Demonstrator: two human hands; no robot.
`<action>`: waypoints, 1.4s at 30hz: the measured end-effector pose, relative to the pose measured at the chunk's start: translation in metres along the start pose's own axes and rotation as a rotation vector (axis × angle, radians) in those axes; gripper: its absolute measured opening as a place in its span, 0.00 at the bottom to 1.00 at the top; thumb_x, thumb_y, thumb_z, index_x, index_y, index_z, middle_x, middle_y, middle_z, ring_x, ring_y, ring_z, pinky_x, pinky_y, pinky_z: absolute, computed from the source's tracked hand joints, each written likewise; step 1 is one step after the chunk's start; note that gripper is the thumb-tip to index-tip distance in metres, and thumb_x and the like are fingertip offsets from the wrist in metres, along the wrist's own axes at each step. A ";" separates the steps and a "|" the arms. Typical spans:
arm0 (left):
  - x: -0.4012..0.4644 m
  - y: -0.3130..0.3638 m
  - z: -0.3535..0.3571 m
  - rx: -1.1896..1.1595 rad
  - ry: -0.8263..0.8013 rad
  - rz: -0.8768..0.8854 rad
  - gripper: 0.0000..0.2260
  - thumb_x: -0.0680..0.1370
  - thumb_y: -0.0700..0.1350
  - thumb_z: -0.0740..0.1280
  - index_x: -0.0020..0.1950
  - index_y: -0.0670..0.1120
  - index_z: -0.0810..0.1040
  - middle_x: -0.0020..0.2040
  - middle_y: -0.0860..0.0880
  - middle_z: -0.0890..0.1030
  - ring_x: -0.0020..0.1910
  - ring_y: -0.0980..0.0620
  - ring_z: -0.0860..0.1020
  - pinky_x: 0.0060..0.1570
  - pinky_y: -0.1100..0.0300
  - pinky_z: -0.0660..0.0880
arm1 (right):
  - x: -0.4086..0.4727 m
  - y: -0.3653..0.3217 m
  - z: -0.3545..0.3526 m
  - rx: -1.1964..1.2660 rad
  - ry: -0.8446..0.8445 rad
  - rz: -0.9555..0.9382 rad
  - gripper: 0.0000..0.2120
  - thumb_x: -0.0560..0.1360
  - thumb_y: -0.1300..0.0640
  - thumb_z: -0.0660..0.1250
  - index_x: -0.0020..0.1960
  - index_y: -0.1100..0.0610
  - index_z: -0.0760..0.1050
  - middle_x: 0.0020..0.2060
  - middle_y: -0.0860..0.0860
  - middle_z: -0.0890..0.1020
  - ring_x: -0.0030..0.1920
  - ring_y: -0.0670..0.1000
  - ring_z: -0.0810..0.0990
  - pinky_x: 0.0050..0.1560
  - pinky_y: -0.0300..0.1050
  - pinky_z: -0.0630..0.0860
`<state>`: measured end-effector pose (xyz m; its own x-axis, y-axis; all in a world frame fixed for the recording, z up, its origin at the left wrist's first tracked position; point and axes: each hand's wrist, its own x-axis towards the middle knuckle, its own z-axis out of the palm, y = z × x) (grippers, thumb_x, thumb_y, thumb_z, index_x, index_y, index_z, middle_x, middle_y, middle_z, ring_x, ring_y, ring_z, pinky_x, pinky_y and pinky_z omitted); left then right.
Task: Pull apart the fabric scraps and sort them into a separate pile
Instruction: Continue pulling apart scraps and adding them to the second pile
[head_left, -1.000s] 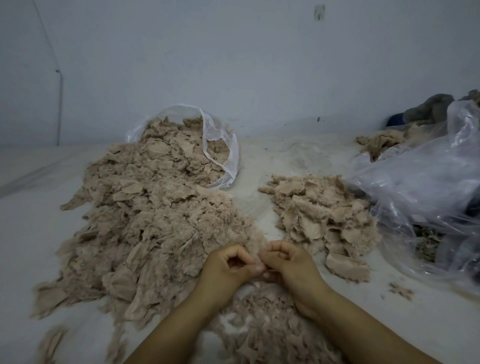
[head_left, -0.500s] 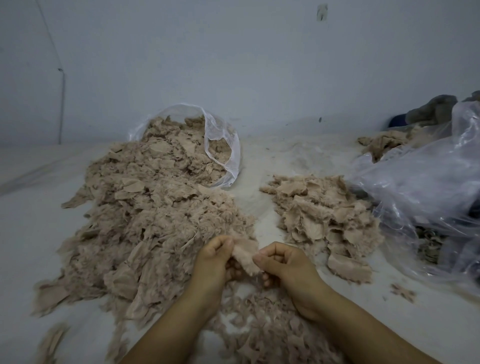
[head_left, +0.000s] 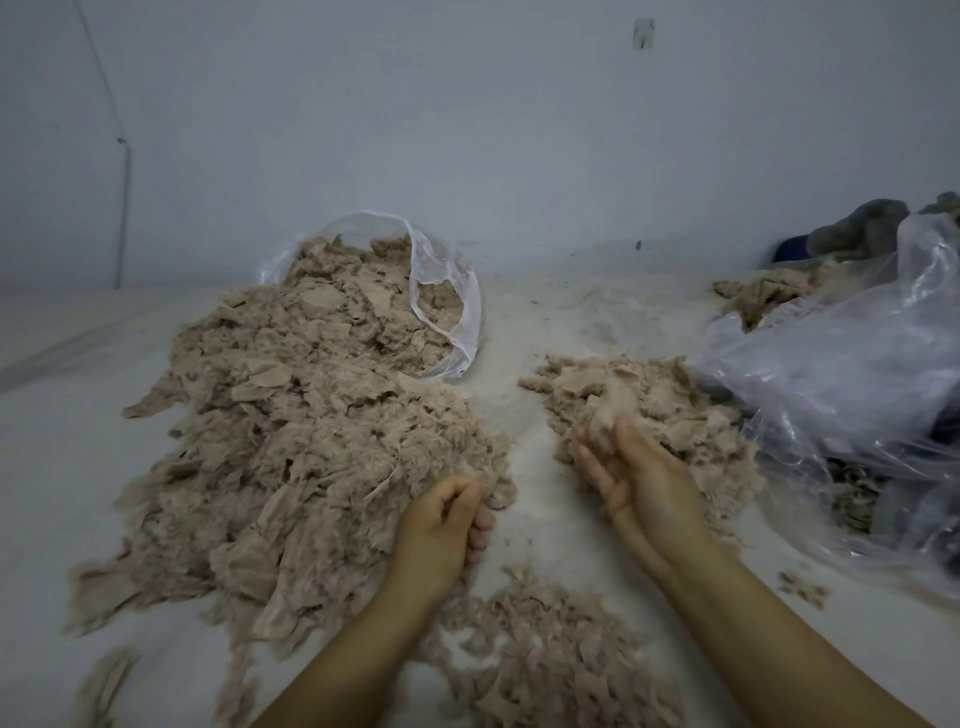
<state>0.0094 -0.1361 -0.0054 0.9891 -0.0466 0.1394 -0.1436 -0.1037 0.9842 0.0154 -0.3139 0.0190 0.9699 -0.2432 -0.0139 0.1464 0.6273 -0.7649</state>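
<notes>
The unsorted heap spilled from a clear bag; the sorted pile lay to its right. The right hand — pinching a scrap with the left a second earlier — had swung over the sorted pile, fingers straightened, the scrap blurred at their tips. The left hand, fingers curled, rested against the heap — one piece sorted.

Single head view, looking forward and down, close over the floor
</notes>
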 end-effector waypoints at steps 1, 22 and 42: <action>-0.001 0.001 -0.001 0.129 0.023 0.110 0.11 0.80 0.43 0.61 0.40 0.49 0.77 0.32 0.54 0.78 0.30 0.58 0.74 0.30 0.67 0.71 | 0.002 -0.003 -0.001 0.033 -0.013 0.015 0.10 0.78 0.59 0.63 0.56 0.64 0.75 0.48 0.60 0.82 0.49 0.54 0.84 0.45 0.42 0.82; 0.013 -0.011 -0.028 0.901 0.191 0.347 0.14 0.80 0.46 0.61 0.66 0.54 0.73 0.54 0.53 0.77 0.59 0.51 0.73 0.60 0.60 0.55 | 0.009 0.046 -0.004 -0.774 -0.214 -0.007 0.03 0.75 0.64 0.68 0.45 0.57 0.78 0.30 0.50 0.75 0.28 0.45 0.74 0.31 0.39 0.75; 0.009 -0.024 -0.009 0.641 -0.145 0.547 0.20 0.76 0.61 0.60 0.67 0.59 0.65 0.56 0.68 0.72 0.61 0.80 0.58 0.72 0.67 0.38 | -0.010 0.034 -0.013 -0.414 -0.255 0.003 0.07 0.75 0.65 0.67 0.52 0.57 0.77 0.36 0.54 0.76 0.38 0.53 0.75 0.42 0.48 0.74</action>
<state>0.0217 -0.1256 -0.0267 0.7682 -0.3756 0.5185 -0.6327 -0.5695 0.5248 0.0081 -0.3001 -0.0156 0.9946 -0.0203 0.1022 0.1039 0.2685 -0.9577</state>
